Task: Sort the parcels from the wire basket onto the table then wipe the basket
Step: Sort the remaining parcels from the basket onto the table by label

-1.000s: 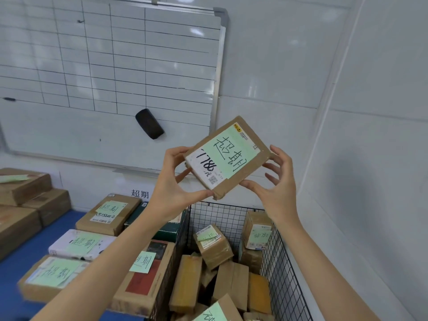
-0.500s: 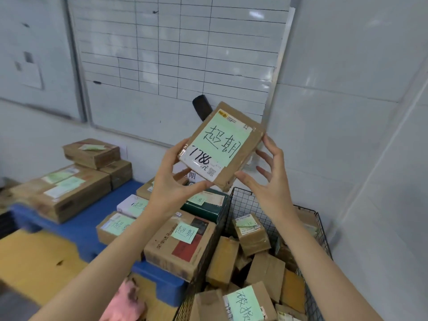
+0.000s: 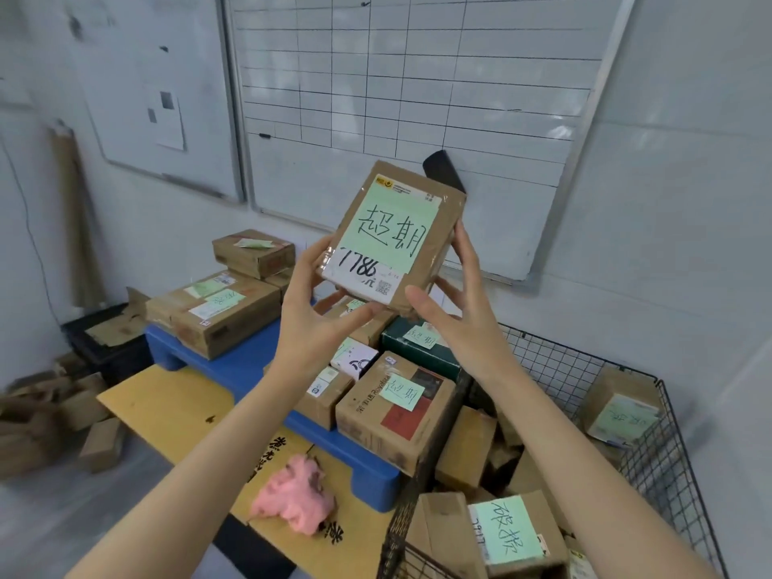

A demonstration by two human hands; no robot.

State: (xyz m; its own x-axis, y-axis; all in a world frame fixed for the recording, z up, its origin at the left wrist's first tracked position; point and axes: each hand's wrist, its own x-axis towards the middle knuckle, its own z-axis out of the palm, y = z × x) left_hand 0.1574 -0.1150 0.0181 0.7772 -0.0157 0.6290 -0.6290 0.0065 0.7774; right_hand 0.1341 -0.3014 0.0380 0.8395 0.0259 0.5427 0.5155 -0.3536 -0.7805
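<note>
A flat brown parcel [image 3: 440,227] with a green note and a white label marked 1786 is held up in front of me, tilted. My left hand [image 3: 311,302] grips its lower left edge between thumb and fingers. My right hand [image 3: 459,302] holds its right side with thumb in front and fingers behind. Below at the right stands the black wire basket [image 3: 664,457] with several brown parcels [image 3: 507,532] inside. A pink cloth [image 3: 292,499] lies on yellow cardboard below my left arm.
A blue table [image 3: 250,361] at the left carries several labelled boxes [image 3: 392,411]. A whiteboard [image 3: 417,98] with a black eraser hangs on the wall behind. Loose cardboard boxes [image 3: 46,415] lie on the floor at the far left.
My view has swung left and down, bringing the blue table and pink cloth into sight. The parcel has turned more upright, and my right hand has closed in on its right side.
</note>
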